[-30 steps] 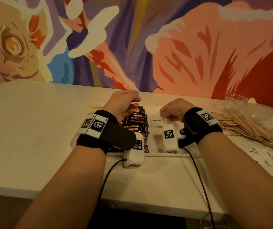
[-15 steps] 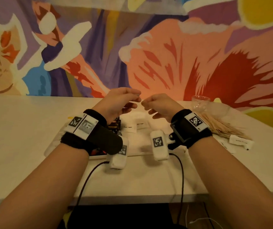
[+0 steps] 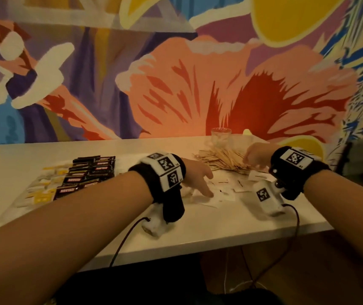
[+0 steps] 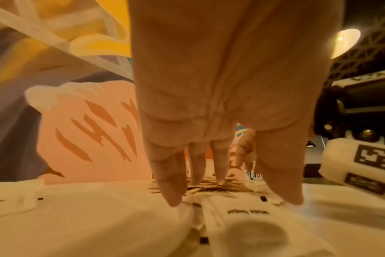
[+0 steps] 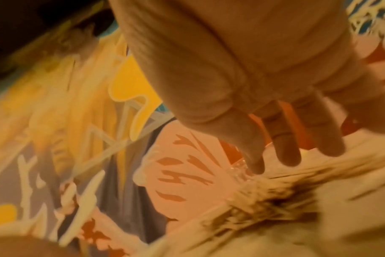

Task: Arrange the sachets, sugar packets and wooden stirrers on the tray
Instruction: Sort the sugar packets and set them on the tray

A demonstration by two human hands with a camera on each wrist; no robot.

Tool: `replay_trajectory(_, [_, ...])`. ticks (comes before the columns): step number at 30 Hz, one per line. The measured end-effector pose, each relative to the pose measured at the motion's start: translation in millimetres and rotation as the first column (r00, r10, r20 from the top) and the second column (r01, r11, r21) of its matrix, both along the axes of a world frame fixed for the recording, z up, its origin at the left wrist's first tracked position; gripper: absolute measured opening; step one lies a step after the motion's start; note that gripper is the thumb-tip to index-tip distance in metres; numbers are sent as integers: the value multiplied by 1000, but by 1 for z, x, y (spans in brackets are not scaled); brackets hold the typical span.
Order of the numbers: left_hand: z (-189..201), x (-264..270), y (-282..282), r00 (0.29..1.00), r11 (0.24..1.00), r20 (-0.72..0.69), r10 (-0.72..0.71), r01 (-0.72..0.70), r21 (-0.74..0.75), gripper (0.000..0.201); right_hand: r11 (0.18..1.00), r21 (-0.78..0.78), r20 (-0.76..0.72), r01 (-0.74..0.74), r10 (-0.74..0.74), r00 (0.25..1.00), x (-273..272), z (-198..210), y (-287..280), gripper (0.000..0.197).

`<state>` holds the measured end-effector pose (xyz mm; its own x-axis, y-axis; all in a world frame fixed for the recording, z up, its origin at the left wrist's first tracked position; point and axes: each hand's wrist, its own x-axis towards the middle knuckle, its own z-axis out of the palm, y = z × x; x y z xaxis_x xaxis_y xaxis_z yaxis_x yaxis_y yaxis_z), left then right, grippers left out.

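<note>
sugar packets | left hand fingers straight, touching | right hand relaxed above stirrers

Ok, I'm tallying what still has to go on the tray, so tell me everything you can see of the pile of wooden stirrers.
The wooden stirrers are thin, pale, flat sticks in a loose, criss-crossed heap, fanned out flat on the white table, off the tray. A clear glass stands just behind them, white sugar packets lie in front. The right hand reaches over the heap's right end, fingers straight; contact is too blurred to tell.
</note>
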<state>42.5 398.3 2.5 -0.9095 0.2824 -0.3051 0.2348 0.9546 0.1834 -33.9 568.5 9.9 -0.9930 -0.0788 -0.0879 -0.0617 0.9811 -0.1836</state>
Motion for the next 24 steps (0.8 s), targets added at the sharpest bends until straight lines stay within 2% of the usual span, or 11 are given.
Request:
replay_trajectory(2, [-2, -5, 11, 1000, 988, -4, -31, 30, -152, 77, 996, 84, 48, 14, -18, 999, -2, -7, 11, 35])
replay_trajectory(4, [-4, -9, 19, 999, 954, 6, -42, 42, -298, 81, 996, 89, 97, -5, -4, 995, -2, -11, 16, 35])
replay_trajectory(6, [-7, -13, 23, 999, 927, 3, -36, 35, -373, 79, 998, 65, 152, -16, 6, 988, -3, -11, 17, 34])
replay_trajectory(8, [-11, -18, 25, 999, 932, -20, -32, 22, -362, 78, 1000, 11, 209, -19, 16, 978, -5, -14, 16, 29])
replay_trajectory(11, [-16, -19, 24, 998, 953, -60, -8, -11, -304, 78, 989, -147, 312, -12, 58, 948, -6, -17, 10, 11])
replay_trajectory(13, [-17, -19, 23, 997, 959, -79, 8, -30, -282, 78, 981, -194, 343, -1, 69, 937, -2, -15, 5, 10])
replay_trajectory(14, [-16, -19, 22, 996, 961, -85, 13, -36, -276, 77, 988, -157, 332, -11, 63, 941, 0, -13, 4, 9])
replay_trajectory(15, [-16, -19, 21, 996, 961, -85, 15, -38, -275, 78, 995, -91, 313, -30, 57, 948, 0, -12, 2, 16])
replay_trajectory(17, [-15, -18, 19, 997, 959, -77, 17, -38, -281, 79, 996, 62, 291, -66, 45, 956, 0, -11, -2, 42])
replay_trajectory(19, [-16, -19, 18, 998, 960, -64, 20, -36, -277, 81, 994, 80, 314, -80, 51, 948, -1, -14, -8, 51])
replay_trajectory(24, [-17, -23, 15, 998, 969, -56, 39, -51, -241, 83, 990, 33, 365, -136, 115, 924, -5, -23, -31, 20])
